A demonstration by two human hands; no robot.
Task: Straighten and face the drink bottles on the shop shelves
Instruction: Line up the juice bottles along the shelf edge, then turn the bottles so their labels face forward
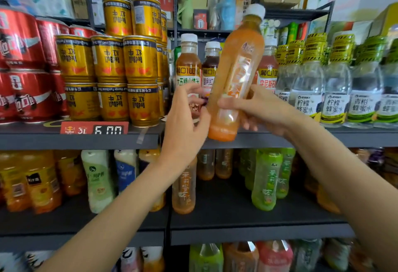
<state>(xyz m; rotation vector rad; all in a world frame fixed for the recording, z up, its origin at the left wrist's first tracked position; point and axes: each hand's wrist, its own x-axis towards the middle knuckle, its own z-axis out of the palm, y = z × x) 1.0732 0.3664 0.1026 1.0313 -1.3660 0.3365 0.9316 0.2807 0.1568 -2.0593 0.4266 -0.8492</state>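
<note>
Seemingly tilted, orange bottle (233,82), cap upper-right.

Both your arms are bare and reach up from the lower corners, your left from 7 o'clock, your right from 4 o'clock, and they converge near centre. Your left hand (185,121) shows its back to you, thumb up, fingers curled loosely toward 2 o'clock, touching the bottle (234,77) at most with the fingertips. Your right hand (256,108) grips the bottle's lower half, thumb across the front pointing to 9 o'clock, fingers wrapped behind.
</note>
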